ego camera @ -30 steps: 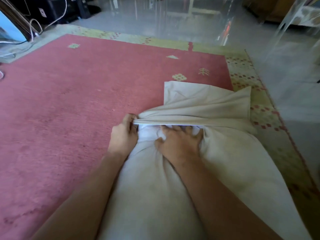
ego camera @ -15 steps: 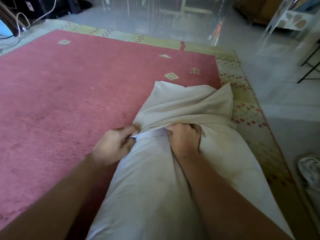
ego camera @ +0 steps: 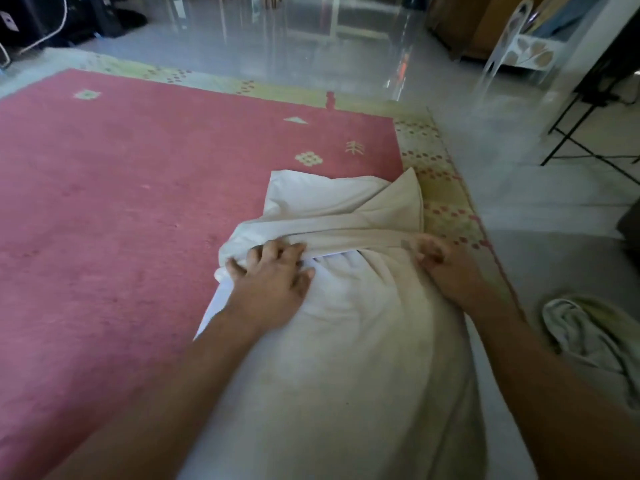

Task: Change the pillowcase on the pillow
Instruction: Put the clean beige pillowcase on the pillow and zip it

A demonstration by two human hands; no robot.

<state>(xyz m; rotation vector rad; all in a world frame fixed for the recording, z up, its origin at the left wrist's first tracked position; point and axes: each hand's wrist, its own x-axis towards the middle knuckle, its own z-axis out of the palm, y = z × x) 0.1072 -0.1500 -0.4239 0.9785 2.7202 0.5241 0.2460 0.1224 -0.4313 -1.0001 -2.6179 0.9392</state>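
A white pillow [ego camera: 346, 358] lies lengthwise on the rug, reaching from the bottom of the view toward the rug's right border. A cream pillowcase [ego camera: 346, 209] covers its far end, with its open hem bunched across the pillow. My left hand [ego camera: 273, 271] presses on the left part of that hem, fingers curled into the cloth. My right hand [ego camera: 440, 261] grips the hem at the pillow's right side. The pillow's far end is hidden inside the case.
The pink rug [ego camera: 121, 220] with a yellow-green patterned border [ego camera: 436, 188] spreads to the left. A crumpled pale cloth [ego camera: 588, 337] lies on the grey floor at the right. Black stand legs [ego camera: 588, 133] and a clear chair [ego camera: 512, 43] stand further back right.
My right hand has moved from the middle of the hem to the pillow's right side. My left hand has shifted onto the top left of the hem. The hem is spread wider.
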